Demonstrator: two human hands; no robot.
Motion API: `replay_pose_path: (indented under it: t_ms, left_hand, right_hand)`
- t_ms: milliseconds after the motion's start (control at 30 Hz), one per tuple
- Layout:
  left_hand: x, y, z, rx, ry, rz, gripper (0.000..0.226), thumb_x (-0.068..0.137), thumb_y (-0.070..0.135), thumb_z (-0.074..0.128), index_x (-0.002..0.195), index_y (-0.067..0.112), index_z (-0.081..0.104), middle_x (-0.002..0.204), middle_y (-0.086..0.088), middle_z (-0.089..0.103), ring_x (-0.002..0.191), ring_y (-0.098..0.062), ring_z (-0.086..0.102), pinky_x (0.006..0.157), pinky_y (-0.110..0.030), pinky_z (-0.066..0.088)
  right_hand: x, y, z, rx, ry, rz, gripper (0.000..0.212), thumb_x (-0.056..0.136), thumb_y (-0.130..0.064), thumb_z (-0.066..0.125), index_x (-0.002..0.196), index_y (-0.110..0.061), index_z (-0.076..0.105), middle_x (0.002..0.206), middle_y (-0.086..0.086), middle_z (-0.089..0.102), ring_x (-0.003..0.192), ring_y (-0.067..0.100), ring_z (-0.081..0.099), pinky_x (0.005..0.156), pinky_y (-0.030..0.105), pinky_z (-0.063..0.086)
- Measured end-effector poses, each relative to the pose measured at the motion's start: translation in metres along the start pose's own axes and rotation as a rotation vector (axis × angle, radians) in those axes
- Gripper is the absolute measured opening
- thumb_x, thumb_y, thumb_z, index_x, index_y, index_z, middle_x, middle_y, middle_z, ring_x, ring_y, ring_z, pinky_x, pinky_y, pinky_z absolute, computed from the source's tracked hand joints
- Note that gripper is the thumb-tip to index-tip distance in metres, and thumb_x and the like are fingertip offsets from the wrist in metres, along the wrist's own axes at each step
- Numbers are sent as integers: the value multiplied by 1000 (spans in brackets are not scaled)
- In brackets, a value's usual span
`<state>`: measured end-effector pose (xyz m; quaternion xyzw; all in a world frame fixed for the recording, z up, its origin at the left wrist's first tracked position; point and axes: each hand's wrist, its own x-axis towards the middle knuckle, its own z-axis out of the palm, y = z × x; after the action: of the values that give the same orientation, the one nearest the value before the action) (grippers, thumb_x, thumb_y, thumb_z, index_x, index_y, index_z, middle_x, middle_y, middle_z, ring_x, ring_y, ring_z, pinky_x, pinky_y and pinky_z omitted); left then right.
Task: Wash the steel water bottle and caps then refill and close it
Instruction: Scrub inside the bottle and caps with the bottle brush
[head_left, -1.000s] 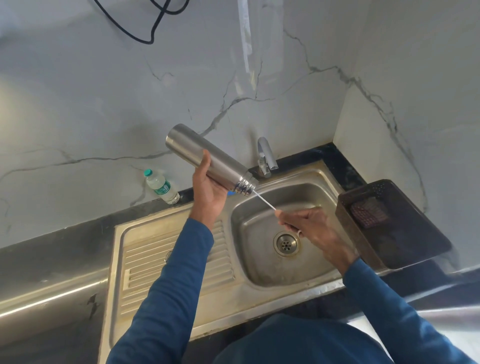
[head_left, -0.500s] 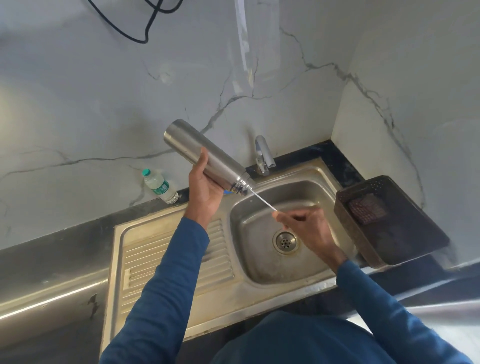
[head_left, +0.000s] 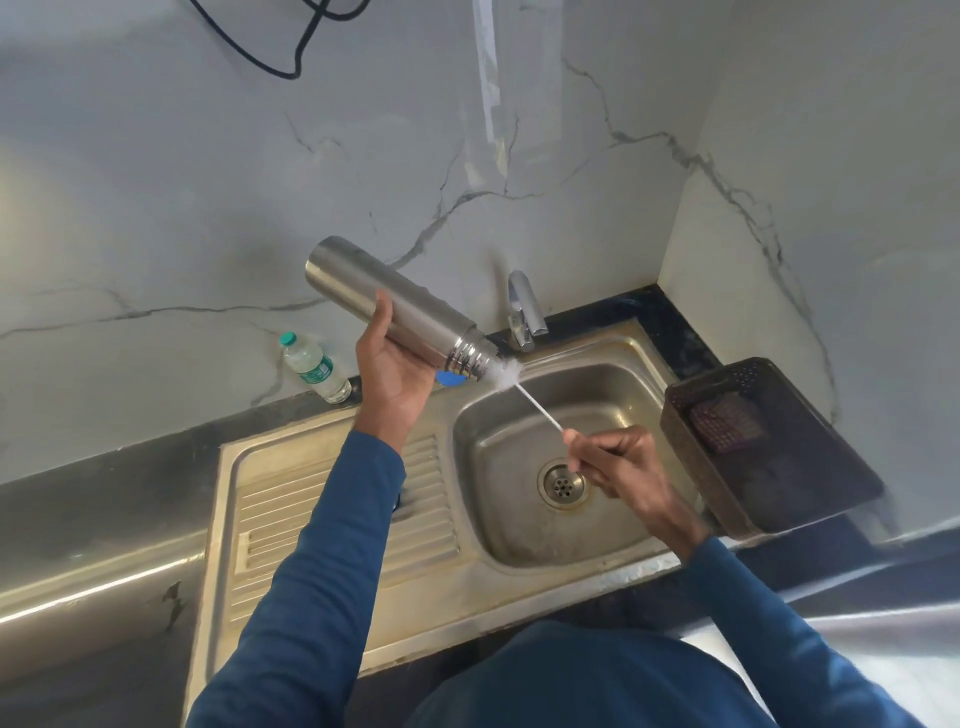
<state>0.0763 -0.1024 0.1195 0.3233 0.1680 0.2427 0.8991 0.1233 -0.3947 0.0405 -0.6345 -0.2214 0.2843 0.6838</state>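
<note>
My left hand (head_left: 396, 371) grips the steel water bottle (head_left: 395, 304) from below, tilted with its open mouth pointing down-right over the sink basin (head_left: 519, 519). My right hand (head_left: 615, 460) pinches the thin white handle of a bottle brush (head_left: 537, 410). The brush's white bristles show at the bottle's mouth. A small blue thing (head_left: 449, 378), perhaps a cap, peeks out below the bottle neck beside my left hand; I cannot tell what it is.
The tap (head_left: 524, 312) stands behind the basin. A plastic water bottle (head_left: 314, 368) with a green cap stands on the dark counter at the wall. A dark basket (head_left: 810, 493) with a scrub pad sits right of the sink. The drainboard (head_left: 270, 525) lies left.
My right hand has drawn the brush back out of the bottle, so more handle and the white bristles now show at the mouth. The bottle stays tilted in my left hand.
</note>
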Motion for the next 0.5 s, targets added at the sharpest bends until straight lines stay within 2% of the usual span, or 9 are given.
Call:
replay_pose_path:
  t_ms: [133,233,367,500]
  left_hand:
    - [-5,-3,3,26,-30,12,38,100,39,68,125,10,65,116,-10,69,113,-30,65,124,-63,31]
    - [-13,-14,10,89,-33,-8,35,105,39,61,126,12,65,118,-8,69,115,-29,64,121,-61,37]
    - [-11,2,12,84,-7,58,32,108,36,56,126,11,65,119,-10,68,113,-29,66,111,-52,49]
    - [-10,6,9,75,-15,60,34,105,36,61,128,11,64,119,-10,67,116,-30,63,117,-54,45]
  right_hand:
    - [5,-8,0,-1,-11,76,46,101,-36,67,66,-5,67,52,8,35,48,14,25,44,25,19]
    - [16,-20,14,9,-56,96,46,106,-31,60,67,-9,64,52,1,33,46,12,22,43,24,18]
    - [8,-17,1,47,-66,141,47,103,-37,60,61,-15,60,50,-1,31,45,10,21,44,24,14]
    - [7,-26,-7,32,-50,159,47,100,-41,61,58,-19,58,51,0,32,44,10,21,43,25,15]
